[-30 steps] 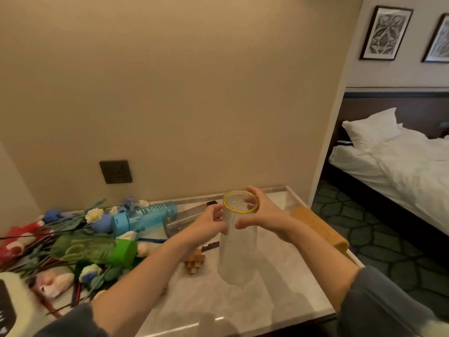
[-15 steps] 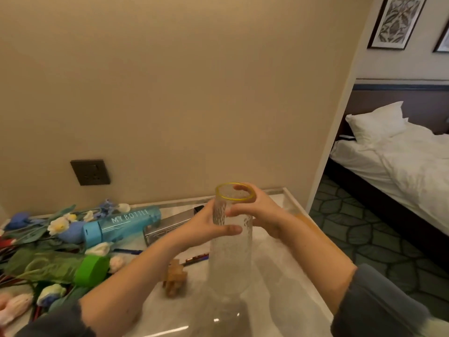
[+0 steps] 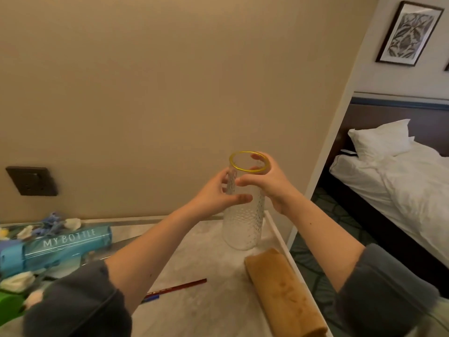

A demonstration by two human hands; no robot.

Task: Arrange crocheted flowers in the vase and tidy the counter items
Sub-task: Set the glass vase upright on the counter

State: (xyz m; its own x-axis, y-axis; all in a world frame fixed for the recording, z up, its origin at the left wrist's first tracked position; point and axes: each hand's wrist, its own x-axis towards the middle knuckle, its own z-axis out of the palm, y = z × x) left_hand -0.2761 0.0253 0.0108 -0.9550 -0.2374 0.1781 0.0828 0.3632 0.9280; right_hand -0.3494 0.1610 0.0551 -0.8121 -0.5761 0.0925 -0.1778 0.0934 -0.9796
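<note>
A tall clear textured glass vase (image 3: 243, 224) with a yellow rim stands upright at the back right corner of the marble counter (image 3: 206, 305). My left hand (image 3: 216, 194) grips its upper left side and my right hand (image 3: 269, 182) wraps its upper right side just under the rim. The vase holds nothing. Crocheted flowers (image 3: 48, 226) in white and blue lie in a heap at the far left of the counter, partly cut off by the frame edge.
A blue bottle (image 3: 56, 246) marked MY BOTTLE lies on its side at left. A rolled tan cloth (image 3: 284, 293) lies along the counter's right edge. A red pencil (image 3: 177, 287) lies mid-counter. A wall socket (image 3: 31, 181) is at left; a bed (image 3: 401, 181) at right.
Both hands have carried the vase away from the middle of the counter toward the back right corner. The view has shifted right, so most of the flowers are out of frame.
</note>
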